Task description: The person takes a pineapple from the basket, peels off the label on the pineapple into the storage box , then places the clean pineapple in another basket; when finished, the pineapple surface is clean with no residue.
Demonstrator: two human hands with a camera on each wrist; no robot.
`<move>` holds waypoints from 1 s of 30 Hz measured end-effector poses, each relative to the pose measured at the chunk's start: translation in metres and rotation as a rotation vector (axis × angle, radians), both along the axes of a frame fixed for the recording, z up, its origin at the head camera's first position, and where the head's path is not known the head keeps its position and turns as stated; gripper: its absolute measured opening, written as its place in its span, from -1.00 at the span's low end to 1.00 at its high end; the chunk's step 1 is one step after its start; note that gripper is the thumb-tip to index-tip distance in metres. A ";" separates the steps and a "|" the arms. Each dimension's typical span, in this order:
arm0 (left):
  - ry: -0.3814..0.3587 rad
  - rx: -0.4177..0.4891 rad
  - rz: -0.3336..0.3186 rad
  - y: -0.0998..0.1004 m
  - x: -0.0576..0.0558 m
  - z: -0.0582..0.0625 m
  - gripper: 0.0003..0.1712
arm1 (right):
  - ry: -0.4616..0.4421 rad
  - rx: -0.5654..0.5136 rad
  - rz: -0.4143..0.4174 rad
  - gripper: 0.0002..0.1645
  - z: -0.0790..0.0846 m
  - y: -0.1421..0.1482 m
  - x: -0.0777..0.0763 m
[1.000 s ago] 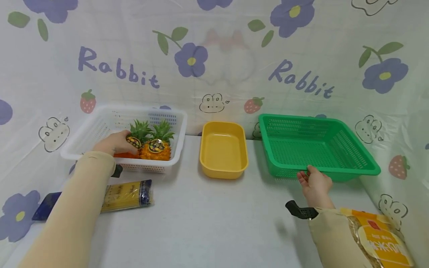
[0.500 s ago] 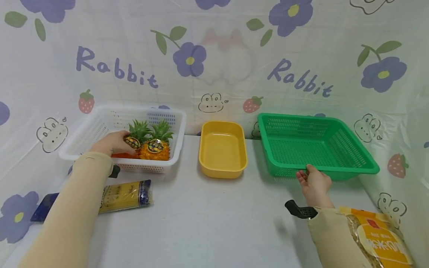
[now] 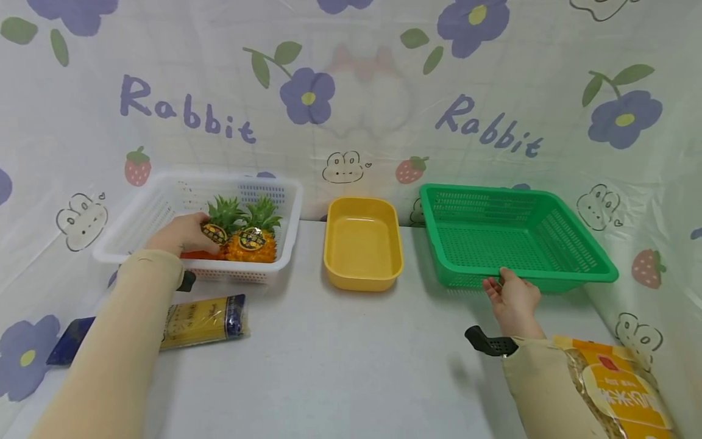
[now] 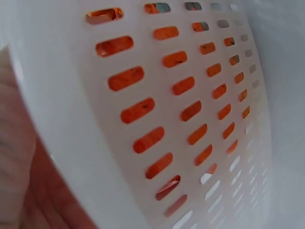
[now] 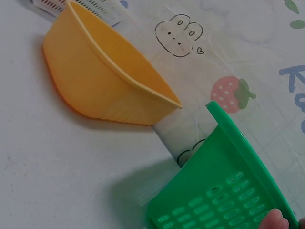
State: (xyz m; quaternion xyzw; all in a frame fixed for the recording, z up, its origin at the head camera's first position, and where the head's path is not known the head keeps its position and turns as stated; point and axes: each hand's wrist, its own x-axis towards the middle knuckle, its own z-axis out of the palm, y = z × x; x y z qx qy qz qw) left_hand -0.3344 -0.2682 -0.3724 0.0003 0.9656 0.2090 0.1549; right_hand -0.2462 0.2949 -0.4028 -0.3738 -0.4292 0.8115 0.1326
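In the head view, my left hand (image 3: 186,236) reaches over the near rim of a white slotted basket (image 3: 117,250) and grips the left of two pineapples (image 3: 226,213). Its fingers hide much of that fruit's body. Beside it lies the other pineapple (image 3: 255,246), with green leaves and a dark round label. Orange shows through the basket's slots in the left wrist view. On the right, my right hand (image 3: 515,302) pinches the front rim of a green slotted basket (image 3: 488,238); only some fingertips (image 5: 273,220) show in the right wrist view.
A yellow tub (image 3: 363,277) stands between the baskets. On the table, a pack of spaghetti (image 3: 203,321) lies partly behind the left forearm. An orange and clear bag (image 3: 625,390) lies by the right sleeve. A printed sheet (image 3: 362,103) backs the table.
The head view has shifted slightly, moving everything a little to the left in the picture. Both hands keep their places on the pineapple and the green rim.
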 end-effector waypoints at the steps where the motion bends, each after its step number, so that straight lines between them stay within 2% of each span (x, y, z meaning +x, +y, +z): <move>1: 0.009 -0.008 -0.004 0.000 0.000 0.000 0.08 | 0.001 -0.002 0.002 -0.69 0.000 0.000 0.000; 5: 0.039 -0.034 -0.020 0.001 0.001 0.004 0.08 | 0.008 -0.005 0.000 -0.68 0.000 0.001 0.000; 18: 0.050 -0.055 -0.031 0.001 0.007 0.022 0.05 | 0.004 0.000 0.002 -0.70 0.000 -0.001 0.001; 24: 0.100 -0.085 -0.061 -0.001 0.006 0.036 0.05 | 0.004 0.016 0.003 -0.72 -0.001 -0.001 0.000; 30: 0.167 -0.103 -0.083 -0.003 0.006 0.055 0.05 | -0.001 0.006 -0.001 -0.71 -0.002 0.001 -0.002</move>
